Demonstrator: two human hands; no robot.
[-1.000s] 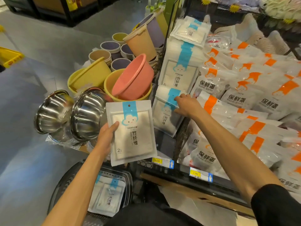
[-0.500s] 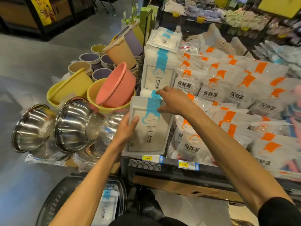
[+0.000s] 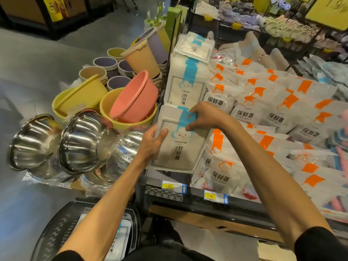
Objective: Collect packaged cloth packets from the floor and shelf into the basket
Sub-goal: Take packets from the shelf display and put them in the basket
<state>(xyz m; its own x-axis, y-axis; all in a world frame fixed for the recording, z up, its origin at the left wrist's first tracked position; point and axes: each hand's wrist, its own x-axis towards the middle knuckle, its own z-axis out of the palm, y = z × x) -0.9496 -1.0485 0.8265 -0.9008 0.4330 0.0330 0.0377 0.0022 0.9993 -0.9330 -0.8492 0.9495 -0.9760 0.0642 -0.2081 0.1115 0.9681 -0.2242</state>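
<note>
A white cloth packet (image 3: 179, 146) with a blue tab and cloud face stands at the shelf's front left corner. My left hand (image 3: 152, 142) grips its left edge, thumb across the front. My right hand (image 3: 205, 116) pinches its blue top tab, fingers curled over it. Behind it a stack of the same blue-tab packets (image 3: 185, 83) stands upright, with more packets (image 3: 194, 47) lying flat on top. The dark basket (image 3: 60, 228) sits on the floor at lower left, with a packet (image 3: 120, 236) inside it, partly hidden by my left arm.
Orange-tab white bags (image 3: 263, 113) fill the shelf to the right. Steel bowls (image 3: 82, 140), a pink basin (image 3: 135, 98), yellow basins (image 3: 79, 98) and stacked buckets (image 3: 143, 59) crowd the floor left of the shelf. Price tags (image 3: 174, 186) mark the shelf's front edge (image 3: 188, 202).
My left hand has brought its packet right, against the shelf's front packets. My right hand has closed on the blue tab. The view has shifted, and the basket sits lower left.
</note>
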